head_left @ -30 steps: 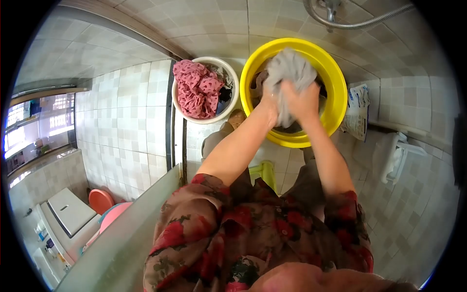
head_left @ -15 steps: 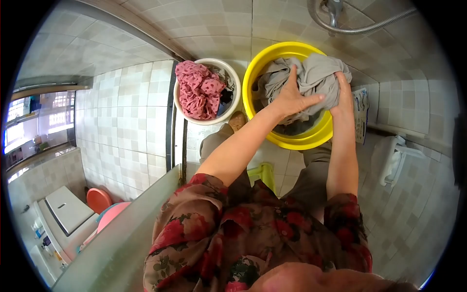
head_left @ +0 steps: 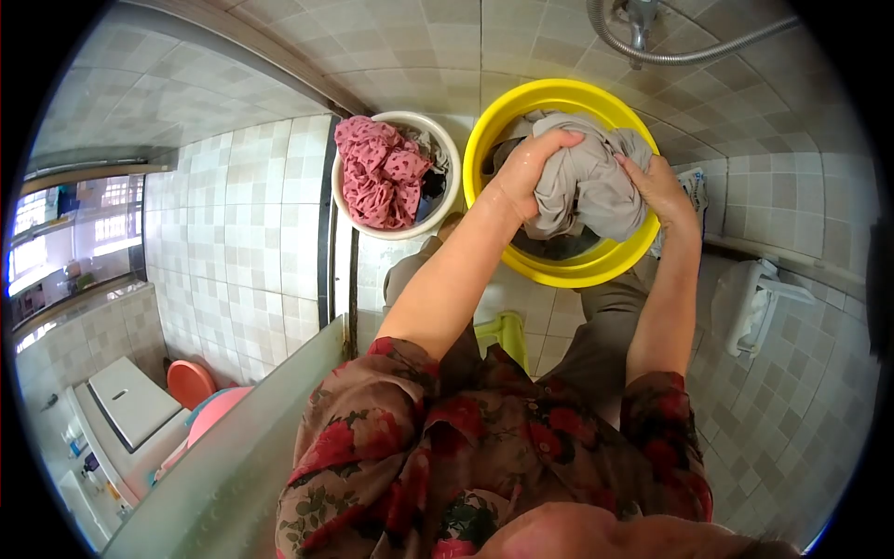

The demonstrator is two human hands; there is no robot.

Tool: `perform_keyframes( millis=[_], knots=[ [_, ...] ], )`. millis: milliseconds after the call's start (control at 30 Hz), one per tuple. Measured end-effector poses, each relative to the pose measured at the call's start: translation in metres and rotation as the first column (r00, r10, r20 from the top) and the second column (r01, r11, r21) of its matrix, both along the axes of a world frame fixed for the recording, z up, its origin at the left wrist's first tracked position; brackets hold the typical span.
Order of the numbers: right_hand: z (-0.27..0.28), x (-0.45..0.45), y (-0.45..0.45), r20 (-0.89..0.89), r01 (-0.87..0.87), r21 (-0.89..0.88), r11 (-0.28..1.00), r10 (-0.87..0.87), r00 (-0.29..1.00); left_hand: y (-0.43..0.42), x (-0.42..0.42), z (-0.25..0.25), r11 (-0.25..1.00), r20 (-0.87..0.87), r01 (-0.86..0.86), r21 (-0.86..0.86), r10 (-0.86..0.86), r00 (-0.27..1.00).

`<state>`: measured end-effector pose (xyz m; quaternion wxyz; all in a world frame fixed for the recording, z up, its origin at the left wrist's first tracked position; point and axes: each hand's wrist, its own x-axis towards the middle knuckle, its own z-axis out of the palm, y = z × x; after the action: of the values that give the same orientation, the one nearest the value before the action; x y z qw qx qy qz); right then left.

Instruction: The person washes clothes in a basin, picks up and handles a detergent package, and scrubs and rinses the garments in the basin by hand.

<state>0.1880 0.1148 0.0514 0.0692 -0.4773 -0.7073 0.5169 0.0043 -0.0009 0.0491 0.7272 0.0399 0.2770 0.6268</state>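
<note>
A bundled grey garment (head_left: 596,177) is held between my two hands over the yellow basin (head_left: 568,272). My left hand (head_left: 533,172) grips its left side, thumb on top and the other fingers partly hidden by the cloth. On the right side, my right hand (head_left: 663,186) is closed on the same cloth, its thumb showing against the folds. Below the bundle, dark wet cloth (head_left: 559,245) lies in the basin. I cannot tell what kind of garment the grey cloth is.
A white tub (head_left: 456,177) left of the basin holds pink patterned cloth (head_left: 382,172) and darker cloth. A shower hose (head_left: 708,58) hangs on the wall above. Under me is a green stool (head_left: 507,335). A frosted glass panel (head_left: 233,443) stands at lower left.
The grey garment has been gathered into a tighter, rounder bundle. My left hand has shifted left to its side, and my right hand has moved slightly down and right.
</note>
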Motion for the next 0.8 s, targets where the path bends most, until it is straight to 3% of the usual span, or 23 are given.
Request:
perform_keyframes(
  millis=[133, 233, 300, 333, 400, 433, 500, 633, 733, 800],
  knots=[
    [0.011, -0.004, -0.006, 0.202, -0.059, 0.079, 0.995, 0.042, 0.978, -0.008, -0.001, 0.007, 0.994, 0.127, -0.105, 0.011, 0.103, 0.987],
    [-0.014, 0.005, 0.0, 0.045, 0.023, -0.056, 0.998, -0.021, 0.999, -0.007, 0.0, 0.012, 0.979, 0.221, -0.189, 0.082, 0.167, 0.961],
    [-0.012, 0.001, -0.017, -0.381, 0.259, -0.224, 0.939, -0.329, 0.864, -0.005, -0.001, 0.013, 0.964, 0.265, -0.24, 0.115, 0.203, 0.943],
    [-0.01, 0.0, -0.019, -0.379, 0.259, -0.224, 0.94, -0.329, 0.865, -0.003, -0.003, 0.012, 0.958, 0.27, -0.255, 0.132, 0.213, 0.939],
    [-0.008, -0.002, -0.021, -0.53, 0.128, 0.072, 0.989, -0.071, 0.845, -0.001, -0.006, 0.01, 0.951, 0.276, -0.274, 0.145, 0.227, 0.934],
    [-0.008, -0.001, -0.021, -0.529, 0.126, 0.071, 0.989, -0.07, 0.846, 0.0, -0.005, 0.009, 0.95, 0.268, -0.286, 0.127, 0.245, 0.932],
    [-0.006, 0.0, -0.019, -0.403, -0.109, 0.089, 0.99, 0.136, 0.905, 0.002, -0.007, 0.007, 0.949, 0.257, -0.296, 0.11, 0.26, 0.931],
    [0.008, -0.01, -0.018, -0.306, -0.156, 0.089, 0.984, 0.176, 0.935, 0.001, -0.012, 0.005, 0.958, 0.157, -0.253, 0.137, 0.231, 0.96],
    [0.009, 0.004, -0.005, -0.166, -0.087, 0.051, 0.995, 0.094, 0.982, 0.003, -0.013, 0.004, 0.958, 0.028, -0.267, 0.11, 0.265, 0.964],
    [-0.004, 0.018, 0.0, -0.228, 0.311, 0.058, 0.949, -0.29, 0.929, 0.007, -0.013, 0.002, 0.955, -0.045, -0.277, 0.107, 0.282, 0.958]
  ],
)
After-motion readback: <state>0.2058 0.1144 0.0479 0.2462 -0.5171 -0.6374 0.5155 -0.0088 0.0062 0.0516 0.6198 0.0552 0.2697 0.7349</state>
